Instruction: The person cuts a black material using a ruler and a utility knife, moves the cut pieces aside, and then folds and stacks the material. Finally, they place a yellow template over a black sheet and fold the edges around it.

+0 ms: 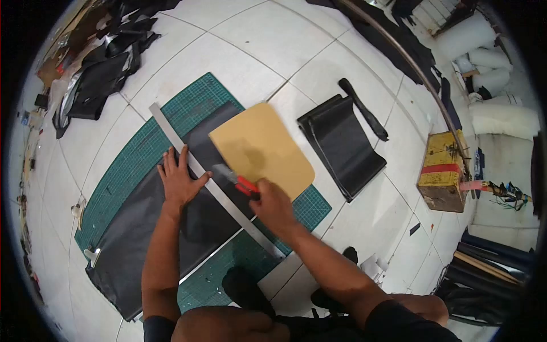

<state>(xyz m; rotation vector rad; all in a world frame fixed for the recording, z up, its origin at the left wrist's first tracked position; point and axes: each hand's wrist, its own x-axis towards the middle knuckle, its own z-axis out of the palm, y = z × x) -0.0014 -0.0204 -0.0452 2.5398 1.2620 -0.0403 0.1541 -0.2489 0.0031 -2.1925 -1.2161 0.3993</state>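
Observation:
My left hand [181, 181] lies flat with fingers spread, pressing on a metal ruler [169, 130] and the black sheet material [134, 239] beneath it. Fingers of my right hand [272, 206] are wrapped round a red utility knife [245, 185], its blade end pointing toward the ruler, just right of it. Under the sheet is a green cutting mat [199, 94] with a printed grid. A tan card with rounded corners [262, 142] lies over the sheet and mat, right beside the knife.
A folded black sheet [345, 145] and a black strap-like piece [364, 111] lie on the white tiled floor [256, 51] to the right. Farther right stands a yellow box with a red band [441, 168]. Black scraps [105, 77] are heaped at upper left; white rolls [473, 43] stand upper right.

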